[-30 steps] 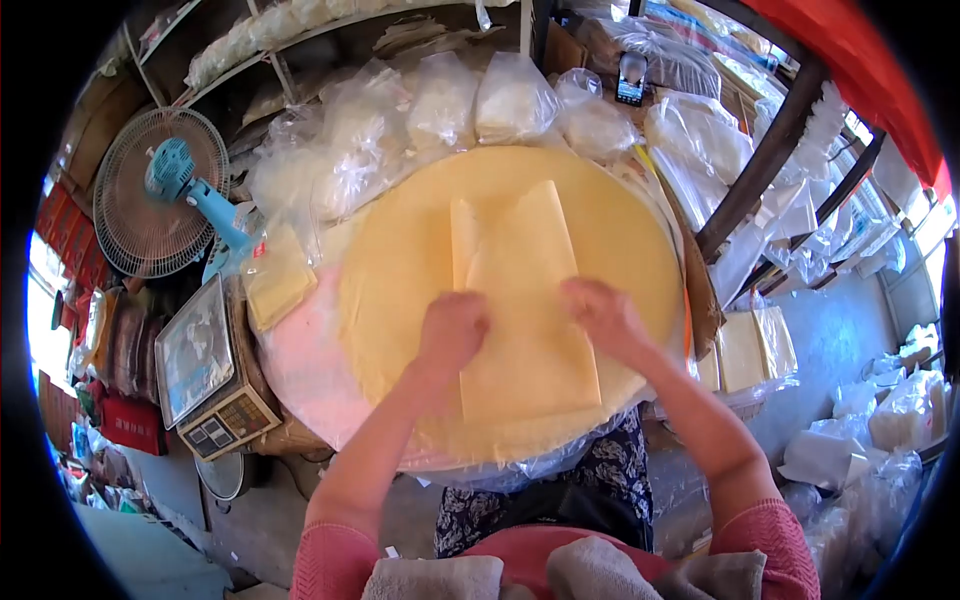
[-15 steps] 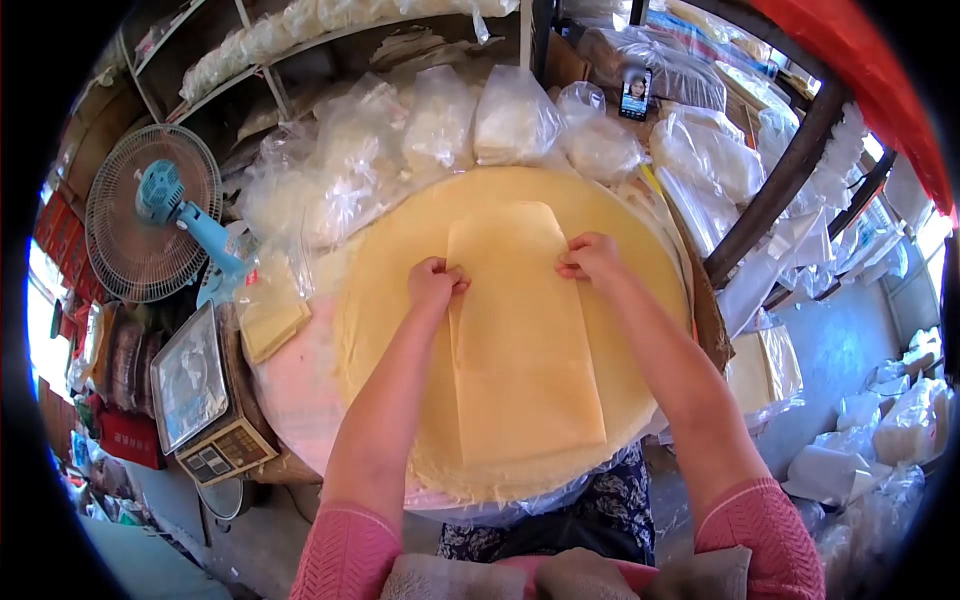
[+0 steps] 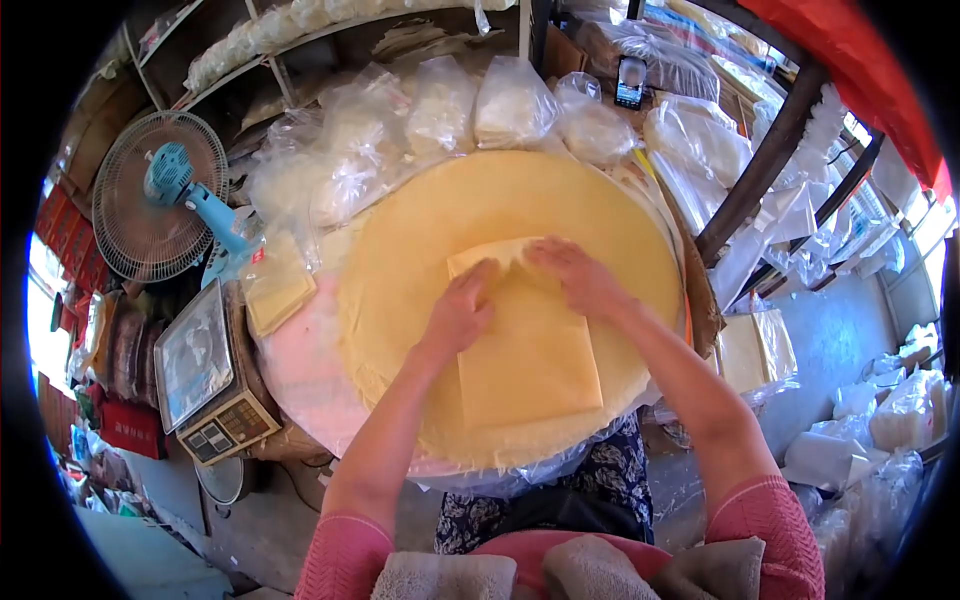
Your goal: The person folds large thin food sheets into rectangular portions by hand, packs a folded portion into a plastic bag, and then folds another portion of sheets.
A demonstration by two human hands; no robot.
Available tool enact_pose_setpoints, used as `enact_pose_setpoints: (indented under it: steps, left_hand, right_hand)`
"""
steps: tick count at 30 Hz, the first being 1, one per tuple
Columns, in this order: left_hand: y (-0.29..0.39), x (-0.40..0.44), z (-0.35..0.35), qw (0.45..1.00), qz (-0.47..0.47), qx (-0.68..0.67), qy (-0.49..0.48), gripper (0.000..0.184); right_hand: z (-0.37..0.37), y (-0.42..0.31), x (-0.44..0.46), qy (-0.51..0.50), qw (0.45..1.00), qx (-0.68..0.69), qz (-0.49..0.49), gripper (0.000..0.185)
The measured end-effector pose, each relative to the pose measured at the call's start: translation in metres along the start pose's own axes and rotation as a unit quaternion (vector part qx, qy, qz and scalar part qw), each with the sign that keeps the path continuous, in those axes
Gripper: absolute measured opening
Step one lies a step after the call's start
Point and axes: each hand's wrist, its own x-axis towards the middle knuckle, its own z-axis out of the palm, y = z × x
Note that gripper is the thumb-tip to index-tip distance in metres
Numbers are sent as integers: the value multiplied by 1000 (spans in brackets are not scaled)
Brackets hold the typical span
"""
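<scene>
The folded sheet (image 3: 530, 370) has its far end under left fingers (image 3: 485, 276) and right fingers (image 3: 550, 256); their grip I cannot tell.

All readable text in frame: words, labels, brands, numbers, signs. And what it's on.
Nothing reads clearly enough to quote.
Red cloth-like bag at left: pale line of characters, too blurred.
Keypad panel of the boxy tan-and-black weighing scale: markings too small.
Black upright phone: screen content too small.
Small red label on the clear plastic bag beside the scale: unreadable.
</scene>
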Motion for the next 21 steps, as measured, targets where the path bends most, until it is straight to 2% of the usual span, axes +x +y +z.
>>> enact_pose_setpoints:
  steps: [1,4,6,7,10,13,16,19,21]
  left_hand:
    - [4,-5,2,999,-19,7,-42,47]
    - [-7,-18,21,984,97,147,22,40]
    - [-10,-19,21,988,94,117,32,40]
    - [-10,-21,21,990,91,101,35,40]
    - [-11,-18,19,991,103,82,31,37]
    - [-16,-18,22,994,79,61,38,35]
    - [-21,-18,17,998,48,-27,-2,40]
    - [9,-39,8,990,87,111,-15,49]
    - [41,-78,4,975,137,153,-79,57]
  right_hand:
    - [1,-5,-3,-36,998,57,-10,55]
    - [17,-1,-5,-107,989,-85,-48,57]
    - [8,-6,-1,-93,988,110,52,51]
    - [5,-12,0,-85,969,207,103,48]
    - [15,-24,2,-165,986,-14,34,50]
    - [43,-37,-12,-127,978,-160,28,53]
    - [46,-37,-13,-121,969,-213,11,54]
    - [43,-38,-15,-112,977,-181,12,53]
    - [43,-38,-16,-109,977,-185,11,53]
